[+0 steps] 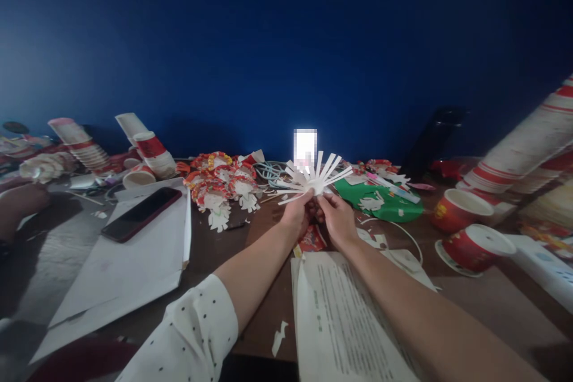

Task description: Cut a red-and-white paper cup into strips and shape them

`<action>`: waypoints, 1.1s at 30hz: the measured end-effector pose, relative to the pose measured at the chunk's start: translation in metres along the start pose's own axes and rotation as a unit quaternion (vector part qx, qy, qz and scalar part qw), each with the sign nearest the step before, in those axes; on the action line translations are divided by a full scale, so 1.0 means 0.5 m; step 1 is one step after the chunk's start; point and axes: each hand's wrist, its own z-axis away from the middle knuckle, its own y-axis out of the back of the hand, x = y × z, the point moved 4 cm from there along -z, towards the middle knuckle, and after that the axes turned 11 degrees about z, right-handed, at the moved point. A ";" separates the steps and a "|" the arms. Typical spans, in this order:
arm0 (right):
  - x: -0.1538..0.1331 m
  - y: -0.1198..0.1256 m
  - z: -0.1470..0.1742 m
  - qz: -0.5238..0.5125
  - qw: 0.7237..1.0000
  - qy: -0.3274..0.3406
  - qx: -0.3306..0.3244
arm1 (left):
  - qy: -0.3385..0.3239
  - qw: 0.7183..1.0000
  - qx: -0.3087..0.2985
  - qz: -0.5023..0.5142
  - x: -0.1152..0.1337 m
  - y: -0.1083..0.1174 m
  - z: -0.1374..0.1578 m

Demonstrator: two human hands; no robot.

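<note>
My left hand (298,213) and my right hand (338,215) meet in front of me, fingers pinched together. Between them they hold a cut paper cup (317,184), its white wall slit into several strips that fan outward and upward. The cup's bottom is hidden by my fingers. Just below my hands lies a red printed scrap (312,240). Close by on the right, a green sheet (394,206) carries white paper cuttings (371,202).
Left of my hands lie red-and-white cut paper pieces (219,182), a phone (142,213) on a white board (120,268), and stacked paper cups (154,154). Red cups (477,248) and a long cup stack (523,131) lie right. Another person's hand (27,200) shows far left.
</note>
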 end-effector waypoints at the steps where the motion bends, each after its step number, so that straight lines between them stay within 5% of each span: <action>1: 0.002 -0.002 -0.001 -0.012 1.000 -0.006 0.001 | 0.001 1.000 -0.002 -0.003 -0.001 0.001 -0.001; 15: 0.000 -0.016 -0.014 -0.187 0.980 -0.064 -0.006 | 0.022 0.999 0.011 -0.025 -0.007 -0.006 0.002; 27: 0.024 -0.010 -0.027 -0.138 0.984 -0.111 -0.012 | -0.003 0.998 0.061 -0.006 -0.004 -0.004 0.006; 33: 0.025 0.004 -0.030 -0.008 0.998 -0.043 -0.035 | -0.012 0.998 0.048 0.026 0.000 0.004 -0.002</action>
